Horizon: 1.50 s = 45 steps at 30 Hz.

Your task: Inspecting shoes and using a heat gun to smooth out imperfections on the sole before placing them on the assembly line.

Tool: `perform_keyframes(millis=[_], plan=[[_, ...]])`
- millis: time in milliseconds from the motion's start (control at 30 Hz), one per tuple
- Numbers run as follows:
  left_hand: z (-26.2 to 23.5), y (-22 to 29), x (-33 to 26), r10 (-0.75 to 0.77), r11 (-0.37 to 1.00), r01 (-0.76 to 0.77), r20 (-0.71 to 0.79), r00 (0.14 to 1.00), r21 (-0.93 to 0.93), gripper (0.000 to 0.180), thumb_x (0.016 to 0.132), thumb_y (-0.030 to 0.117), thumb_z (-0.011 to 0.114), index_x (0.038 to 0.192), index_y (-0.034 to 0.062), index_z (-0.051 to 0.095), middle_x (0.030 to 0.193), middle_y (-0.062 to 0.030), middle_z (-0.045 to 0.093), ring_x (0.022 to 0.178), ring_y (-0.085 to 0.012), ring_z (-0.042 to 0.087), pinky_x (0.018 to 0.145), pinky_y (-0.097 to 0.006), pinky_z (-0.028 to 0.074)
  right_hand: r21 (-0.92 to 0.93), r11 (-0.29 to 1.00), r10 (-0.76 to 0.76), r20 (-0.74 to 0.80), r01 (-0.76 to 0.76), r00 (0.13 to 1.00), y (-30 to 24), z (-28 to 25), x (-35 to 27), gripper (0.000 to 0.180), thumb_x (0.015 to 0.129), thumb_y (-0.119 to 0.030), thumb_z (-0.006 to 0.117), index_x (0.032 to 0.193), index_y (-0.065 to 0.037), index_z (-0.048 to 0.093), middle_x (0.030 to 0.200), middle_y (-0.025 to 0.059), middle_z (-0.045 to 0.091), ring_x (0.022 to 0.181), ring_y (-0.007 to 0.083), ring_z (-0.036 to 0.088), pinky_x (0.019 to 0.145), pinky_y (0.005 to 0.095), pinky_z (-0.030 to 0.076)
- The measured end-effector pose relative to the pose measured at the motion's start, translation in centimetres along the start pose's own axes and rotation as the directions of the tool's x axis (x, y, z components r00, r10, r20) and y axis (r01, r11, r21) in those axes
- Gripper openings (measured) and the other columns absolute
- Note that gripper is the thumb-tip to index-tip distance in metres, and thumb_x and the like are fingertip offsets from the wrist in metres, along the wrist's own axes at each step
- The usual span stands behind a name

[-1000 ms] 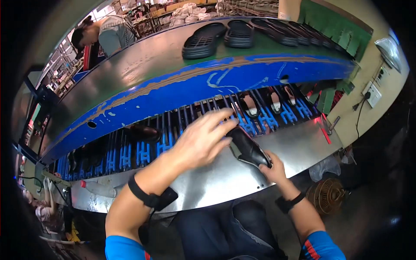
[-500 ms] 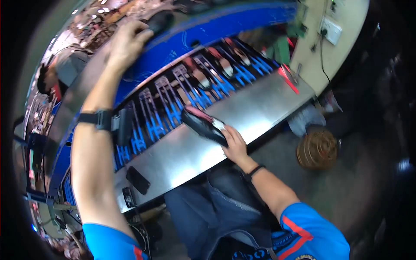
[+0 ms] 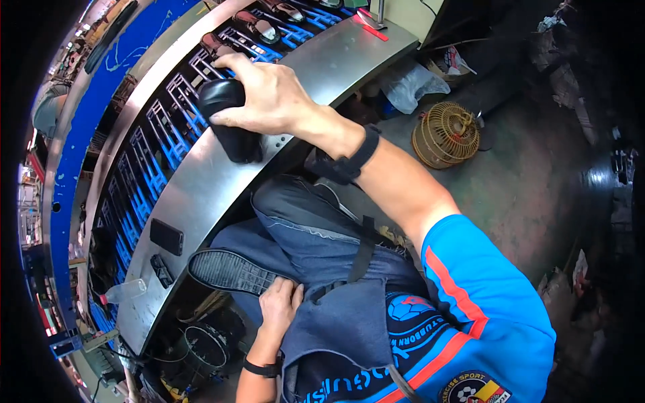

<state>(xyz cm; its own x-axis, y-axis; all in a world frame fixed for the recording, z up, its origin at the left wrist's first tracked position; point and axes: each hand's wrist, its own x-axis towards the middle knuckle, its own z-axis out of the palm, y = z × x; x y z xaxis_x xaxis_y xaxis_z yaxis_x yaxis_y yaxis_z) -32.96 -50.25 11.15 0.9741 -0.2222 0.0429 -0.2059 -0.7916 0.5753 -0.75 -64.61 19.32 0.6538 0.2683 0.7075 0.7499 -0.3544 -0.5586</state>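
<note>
Metal bench [image 3: 201, 183], blk phone [image 3: 166, 236], clr bottle [image 3: 125, 292]

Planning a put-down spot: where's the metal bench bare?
Metal bench: bare between right hand and red tool, also between black shoe and phone. Crowded beyond: phone, small black device, bottle.

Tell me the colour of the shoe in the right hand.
The shoe is glossy black, best seen in the head view.

Can slip over the shiny metal table [image 3: 193, 200] between black shoe [image 3: 236, 143] and black phone [image 3: 166, 236]; blocked beyond by blue rack bars [image 3: 177, 152], past the phone by clear bottle [image 3: 126, 291].
</note>
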Motion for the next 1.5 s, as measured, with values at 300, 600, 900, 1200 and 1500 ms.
perform_keyframes(millis=[300,600,900,1200,1500], plan=[[-5.1,-14.3,-4.1,-0.576,0.816,0.326,-0.718,0.391,-0.477,0.037,0.095,0.013,0.068,0.125,-0.0015,0.055,0.124,-0.0095,0.055,0.1,-0.0182,0.056,0.088,-0.032,0.046,0.552,0.51,0.366,0.556,-0.66,0.747,-6.4,1.3,-12.4,0.046,0.084,-0.031,0.078,0.113,0.003,0.066,0.102,0.0148,0.073,0.096,0.0202,0.069,0.089,0.0341,0.053],[-4.6,-21.4,-0.9,-0.786,0.388,0.177,-0.224,0.576,-0.904,0.034,0.102,0.028,0.059,0.117,-0.0016,0.064,0.106,-0.0078,0.069,0.096,-0.0173,0.065,0.09,-0.033,0.052,0.698,0.371,0.179,0.594,-0.613,0.785,-7.6,-0.8,-13.5,0.054,0.09,-0.038,0.073,0.121,0.004,0.06,0.115,0.0142,0.069,0.105,0.0184,0.066,0.093,0.0344,0.051],[-8.8,-11.5,2.1,-0.194,-0.199,-0.236,-0.198,0.961,-0.951,0.075,0.101,0.056,0.043,0.147,-0.0029,0.042,0.15,-0.0253,0.045,0.144,-0.0394,0.036,0.119,-0.054,0.027,0.574,-0.395,0.183,0.814,-0.717,0.551,-5.8,-2.6,-21.7,0.065,0.102,-0.042,0.054,0.151,-0.003,0.034,0.134,0.0065,0.056,0.119,0.0142,0.057,0.107,0.0329,0.044],[-9.3,-4.1,4.0,-0.279,-0.031,-0.158,-0.143,0.95,-0.987,0.077,0.102,0.059,0.031,0.141,-0.0067,0.048,0.137,-0.0283,0.055,0.132,-0.0423,0.049,0.114,-0.051,0.035,0.371,-0.425,0.007,0.913,-0.826,0.407,-5.4,-3.8,-23.6,0.079,0.094,-0.062,0.059,0.146,-0.005,0.043,0.135,0.0062,0.057,0.123,0.0151,0.055,0.108,0.034,0.042],[-12.2,-0.5,4.8,-0.297,0.264,-0.112,-0.191,0.936,-0.958,0.091,0.098,0.07,0.028,0.135,-0.0092,0.052,0.124,-0.0257,0.063,0.118,-0.0337,0.06,0.106,-0.044,0.045,0.465,-0.132,-0.053,0.879,-0.876,0.474,-9.7,-3.7,-17.8,0.098,0.093,-0.063,0.057,0.154,0.006,0.023,0.152,0.0161,0.04,0.137,0.0219,0.042,0.113,0.0361,0.034]])
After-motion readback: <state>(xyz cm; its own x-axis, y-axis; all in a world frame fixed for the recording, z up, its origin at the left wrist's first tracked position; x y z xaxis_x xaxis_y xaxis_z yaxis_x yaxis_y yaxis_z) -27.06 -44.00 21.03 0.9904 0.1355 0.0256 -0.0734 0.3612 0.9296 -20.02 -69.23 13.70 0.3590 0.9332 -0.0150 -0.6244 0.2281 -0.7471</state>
